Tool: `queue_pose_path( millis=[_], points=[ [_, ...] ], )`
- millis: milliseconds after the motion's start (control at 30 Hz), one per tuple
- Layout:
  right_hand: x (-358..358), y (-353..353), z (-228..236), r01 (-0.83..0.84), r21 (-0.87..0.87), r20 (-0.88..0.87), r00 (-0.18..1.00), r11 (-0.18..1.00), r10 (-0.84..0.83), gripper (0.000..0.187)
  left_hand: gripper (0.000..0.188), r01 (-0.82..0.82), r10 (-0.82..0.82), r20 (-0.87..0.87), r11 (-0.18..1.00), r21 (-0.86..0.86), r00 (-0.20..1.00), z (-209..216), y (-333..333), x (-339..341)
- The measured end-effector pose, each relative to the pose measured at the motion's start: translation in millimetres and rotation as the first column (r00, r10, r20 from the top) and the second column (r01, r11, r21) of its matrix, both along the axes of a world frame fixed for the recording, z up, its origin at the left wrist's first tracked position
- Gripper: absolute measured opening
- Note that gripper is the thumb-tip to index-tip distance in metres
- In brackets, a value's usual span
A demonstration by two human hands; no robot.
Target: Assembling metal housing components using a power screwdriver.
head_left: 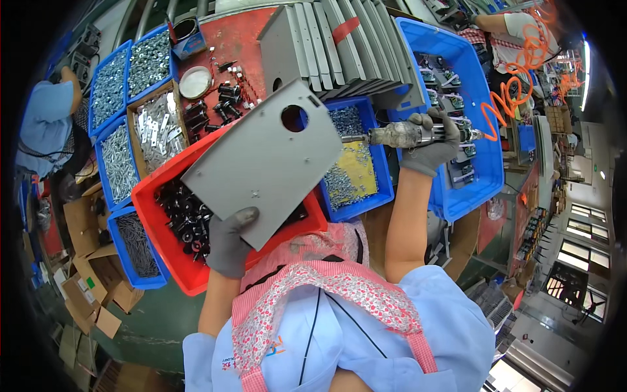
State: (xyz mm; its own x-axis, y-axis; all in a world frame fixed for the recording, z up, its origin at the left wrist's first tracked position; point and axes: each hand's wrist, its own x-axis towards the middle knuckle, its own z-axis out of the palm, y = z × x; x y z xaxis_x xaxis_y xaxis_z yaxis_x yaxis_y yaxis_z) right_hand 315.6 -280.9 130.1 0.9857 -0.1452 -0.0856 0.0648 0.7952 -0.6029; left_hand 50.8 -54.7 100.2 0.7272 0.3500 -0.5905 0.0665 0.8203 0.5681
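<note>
Both my hands wear grey gloves. My left hand grips the lower edge of a flat grey metal panel, thumb on its face. The panel is tilted and has a round hole near its far end. In my right hand is a pneumatic screwdriver, held level, its bit pointing left close to the panel's right edge. Below the bit, a blue bin holds small screws around a yellow patch. Under the panel, a red bin contains black plastic parts, partly hidden.
Upright grey panels stand stacked at the back. Blue bins of hardware line the left side, with cardboard boxes below. A large blue bin of assemblies sits right, near a coiled orange hose. Other people work at both sides.
</note>
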Motion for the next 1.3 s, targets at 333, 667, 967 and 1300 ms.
queue_pose_path(
  millis=[333,667,967,1300],
  points=[
    [-33.0,-4.0,-6.6,0.149,-0.392,0.149,0.984,0.908,-0.097,0.015,0.042,-0.093,0.093,-0.087,0.996,-0.005,0.992,-16.1,17.9,-38.9],
    [-36.8,14.4,-74.3,-0.048,-0.607,0.089,0.988,0.793,0.128,0.023,0.044,-0.186,0.141,-0.182,0.947,-0.261,0.973,-12.3,16.8,-32.9],
    [-18.3,31.3,-119.5,-0.079,-0.628,0.084,0.982,0.774,0.169,0.025,0.046,-0.176,0.135,-0.205,0.965,-0.197,0.969,-9.6,15.9,-17.8],
    [-28.0,24.4,-157.6,0.062,-0.759,0.242,0.951,0.648,0.192,0.025,0.063,-0.141,0.103,-0.194,0.971,-0.195,0.976,-11.0,14.8,-7.6]
  ],
)
